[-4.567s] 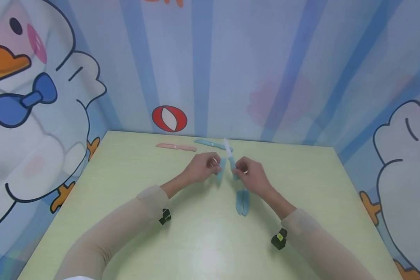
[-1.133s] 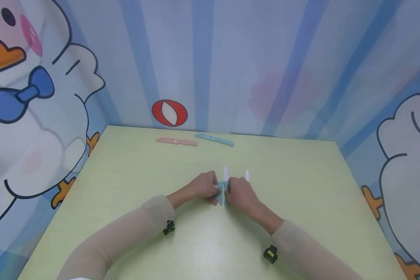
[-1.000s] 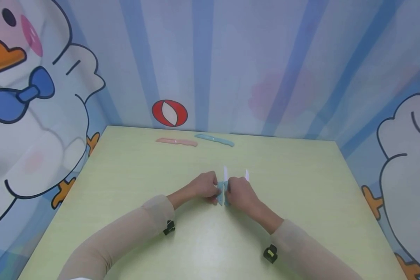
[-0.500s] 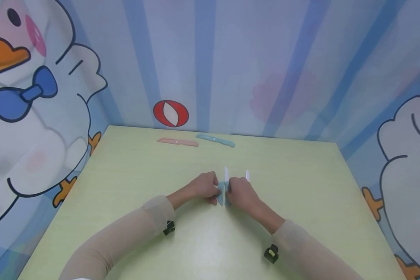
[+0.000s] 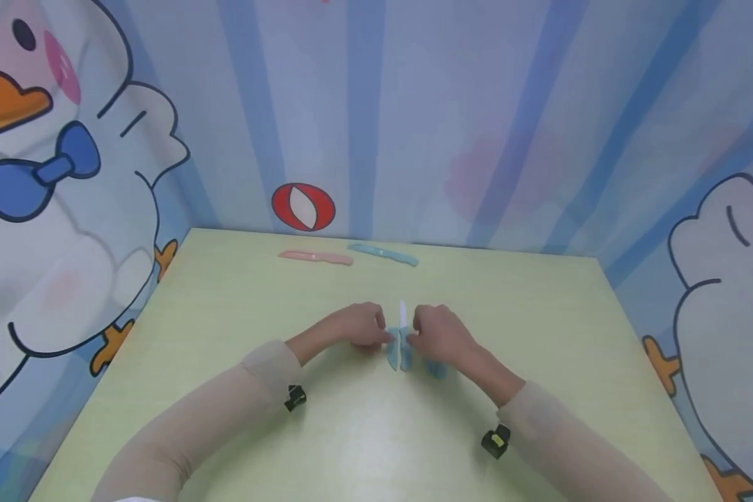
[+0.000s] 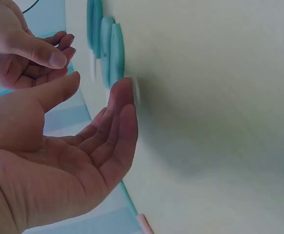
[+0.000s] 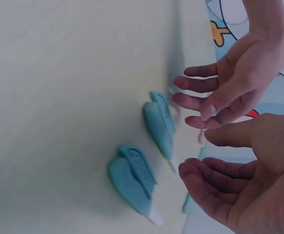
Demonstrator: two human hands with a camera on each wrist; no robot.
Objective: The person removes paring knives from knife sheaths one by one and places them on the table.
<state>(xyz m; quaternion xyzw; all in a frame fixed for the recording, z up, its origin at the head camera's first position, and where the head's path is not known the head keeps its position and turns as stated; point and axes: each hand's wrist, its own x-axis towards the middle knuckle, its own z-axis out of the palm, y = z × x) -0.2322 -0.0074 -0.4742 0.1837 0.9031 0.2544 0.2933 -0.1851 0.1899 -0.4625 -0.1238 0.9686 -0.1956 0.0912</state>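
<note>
A small blue knife point(image 5: 405, 350) with a white blade lies on the table, its blue sheath point(image 5: 392, 350) close along its left side. My left hand point(image 5: 360, 325) hovers beside the sheath, its fingers loosely bent and holding nothing in the left wrist view. Just right of the knife is my right hand point(image 5: 447, 336), also empty, with thumb and fingers apart in the right wrist view. A second blue knife point(image 7: 127, 183) lies with its own sheath point(image 7: 139, 165) beside it; in the head view the right hand partly covers this pair.
Farther back on the pale table point(image 5: 257, 279) lie a pink folded knife point(image 5: 316, 258) and a blue folded knife point(image 5: 383, 254), near the back edge. A striped cartoon backdrop point(image 5: 414, 125) stands behind the table.
Earlier the left hand held the sheath and the right hand the knife above the table. Both were brought down side by side; now the hands have released them and drawn slightly away.
</note>
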